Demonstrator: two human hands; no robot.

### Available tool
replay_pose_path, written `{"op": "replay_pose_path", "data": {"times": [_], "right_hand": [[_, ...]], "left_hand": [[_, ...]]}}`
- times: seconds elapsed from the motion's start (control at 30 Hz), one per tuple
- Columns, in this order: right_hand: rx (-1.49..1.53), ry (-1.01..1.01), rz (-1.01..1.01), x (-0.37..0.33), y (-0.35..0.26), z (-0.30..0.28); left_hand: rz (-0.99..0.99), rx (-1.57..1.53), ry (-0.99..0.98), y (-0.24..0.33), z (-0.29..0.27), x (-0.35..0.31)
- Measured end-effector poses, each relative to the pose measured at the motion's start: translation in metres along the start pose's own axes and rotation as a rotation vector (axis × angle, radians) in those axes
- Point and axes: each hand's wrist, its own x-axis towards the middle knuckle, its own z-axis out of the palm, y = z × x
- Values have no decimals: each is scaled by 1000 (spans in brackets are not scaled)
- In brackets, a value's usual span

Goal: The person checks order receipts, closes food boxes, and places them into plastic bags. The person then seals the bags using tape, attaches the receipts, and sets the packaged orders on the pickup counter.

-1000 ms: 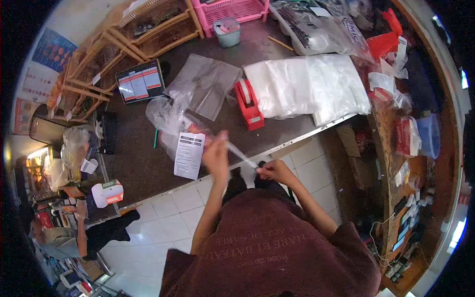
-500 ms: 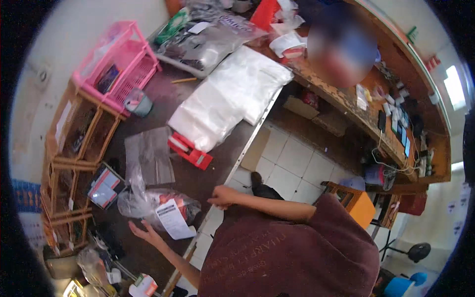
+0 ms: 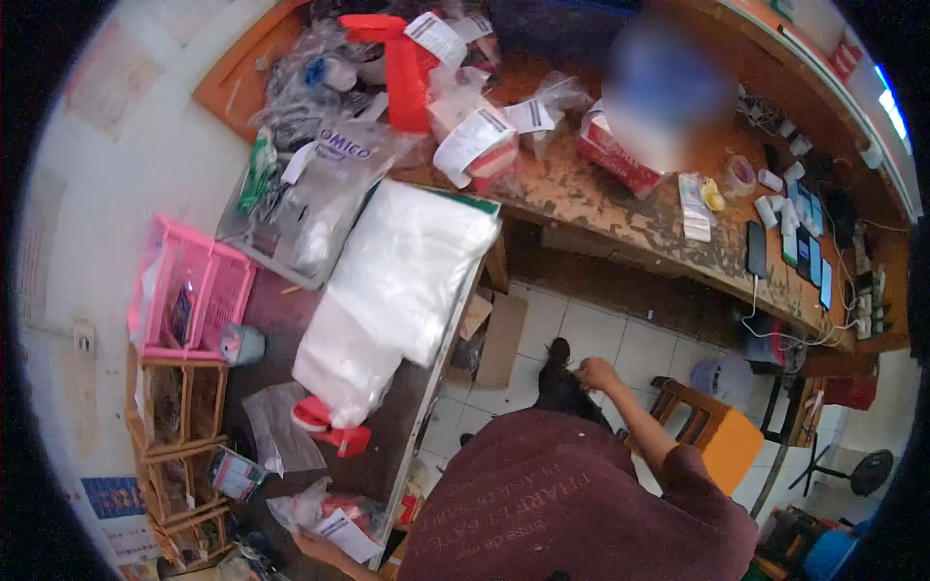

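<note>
A clear plastic-wrapped package (image 3: 312, 508) with red contents and a white label (image 3: 348, 535) lies at the near end of the dark table. My left hand (image 3: 312, 545) is low beside it, its fingers mostly hidden by the package. Over the floor to the right, beside my leg, my right hand (image 3: 598, 375) is closed, with nothing visible in it. Above the package on the table are a red tape dispenser (image 3: 334, 436) and a flat clear bag (image 3: 281, 426). A stack of clear plastic bags (image 3: 397, 281) covers the table's middle.
A pink basket (image 3: 194, 290) and wooden shelves (image 3: 184, 407) line the left wall. Several labelled parcels (image 3: 489, 145) and phones (image 3: 804, 232) sit on the worn wooden counter (image 3: 581, 208). An orange stool (image 3: 722, 441) stands right of me. A blurred patch covers part of the counter.
The view has swung toward the counter, so the table sits lower left. My right hand has moved away from the table, out over the floor. My left hand remains near the package.
</note>
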Motion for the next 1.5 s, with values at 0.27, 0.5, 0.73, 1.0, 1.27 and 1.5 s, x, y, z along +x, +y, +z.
{"op": "replay_pose_path", "data": {"times": [0.27, 0.5, 0.73, 1.0, 1.27, 1.5], "right_hand": [[253, -75, 309, 29, 103, -124], [294, 39, 176, 74, 101, -162], [367, -5, 84, 78, 64, -186], [113, 36, 337, 76, 57, -226], [320, 190, 305, 73, -10, -286], [456, 565, -104, 134, -130, -394]], "left_hand": [[128, -62, 193, 98, -48, -50], [-43, -297, 99, 253, -24, -38], [101, -445, -55, 424, 42, -33], [469, -470, -276, 501, 174, 18], [380, -578, -369, 581, 227, 5], [328, -551, -435, 577, 239, 10]]}}
